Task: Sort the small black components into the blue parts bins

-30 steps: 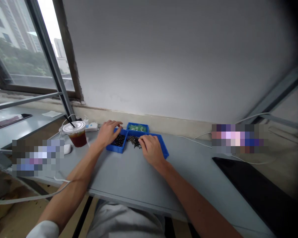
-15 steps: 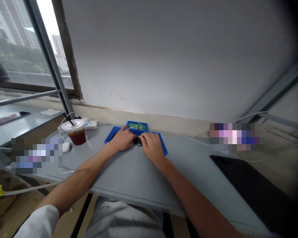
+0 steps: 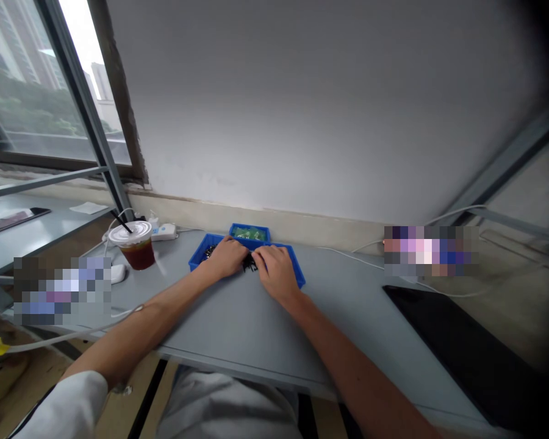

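Mid-frame, the curled left hand (image 3: 229, 256) and right hand (image 3: 277, 272) seemingly sort black pieces (image 3: 248, 264), any pinch hidden; the next move needs delicacy.

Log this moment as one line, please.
left hand: beside small dark pieces | right hand: beside them, near right blue tray | rear blue tray: green contents | lidded drink cup: upright, left of hands

The smooth grey bench (image 3: 238, 323) is passable in front of the blue plastic trays (image 3: 297, 268). Leftward, a lidded clear plastic cup (image 3: 138, 256) obstructs.
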{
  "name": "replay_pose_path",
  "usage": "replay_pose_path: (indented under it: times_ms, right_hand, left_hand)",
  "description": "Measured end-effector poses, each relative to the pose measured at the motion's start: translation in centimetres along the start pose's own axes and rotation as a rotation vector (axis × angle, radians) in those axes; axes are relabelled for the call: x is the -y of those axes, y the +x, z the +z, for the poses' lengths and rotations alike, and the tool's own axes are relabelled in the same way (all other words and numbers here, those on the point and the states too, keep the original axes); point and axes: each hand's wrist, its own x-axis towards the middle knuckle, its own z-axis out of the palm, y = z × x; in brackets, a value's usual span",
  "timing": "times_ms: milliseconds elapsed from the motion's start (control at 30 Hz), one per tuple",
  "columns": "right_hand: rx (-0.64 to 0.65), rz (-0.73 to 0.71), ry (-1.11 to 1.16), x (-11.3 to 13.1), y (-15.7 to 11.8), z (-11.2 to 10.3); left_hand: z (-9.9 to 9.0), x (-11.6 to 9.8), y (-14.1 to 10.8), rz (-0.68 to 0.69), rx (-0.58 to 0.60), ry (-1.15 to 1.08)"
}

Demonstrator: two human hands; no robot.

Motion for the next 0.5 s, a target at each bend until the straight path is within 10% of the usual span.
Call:
replay_pose_path:
  times_ms: [500]
  right_hand:
    - [0.025, -0.002, 0.001, -0.02, -0.2, 0.14]
  left_hand:
    - [-0.22, -0.05, 0.22, -0.034, 0.058, 0.015]
